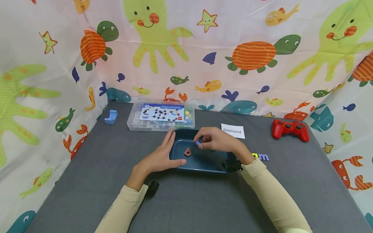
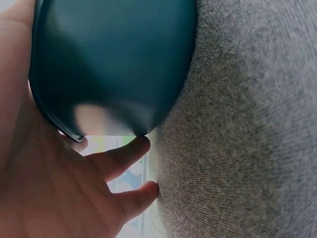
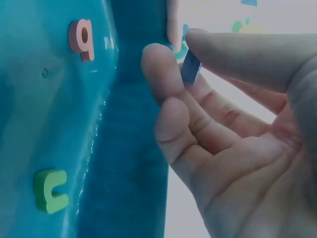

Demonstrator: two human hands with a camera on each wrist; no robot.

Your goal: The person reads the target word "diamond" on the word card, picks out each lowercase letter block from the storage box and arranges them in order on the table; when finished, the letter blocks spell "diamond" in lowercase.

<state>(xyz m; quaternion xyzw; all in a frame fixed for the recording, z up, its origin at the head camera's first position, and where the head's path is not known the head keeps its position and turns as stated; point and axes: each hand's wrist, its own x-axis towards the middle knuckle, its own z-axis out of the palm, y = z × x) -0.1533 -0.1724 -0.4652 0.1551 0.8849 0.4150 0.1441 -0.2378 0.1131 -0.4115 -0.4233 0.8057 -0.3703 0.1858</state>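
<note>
A dark teal tray sits on the grey table. My left hand rests along its left end, fingers extended against the outer wall and thumb lying over the front rim. Over the tray, my right hand pinches a small blue-purple letter between thumb and fingertip; its edge shows as a dark blue piece in the right wrist view. On the tray's bottom lie a reddish-brown letter, shaped like a b or q, and a green letter, which the right hand mostly hides in the head view.
Behind the tray stands a clear plastic box of molecule-model parts. A card reading "diamond" lies at the back right. Beside the right forearm are a yellow letter and a purple m. A red game controller and a blue block lie farther out.
</note>
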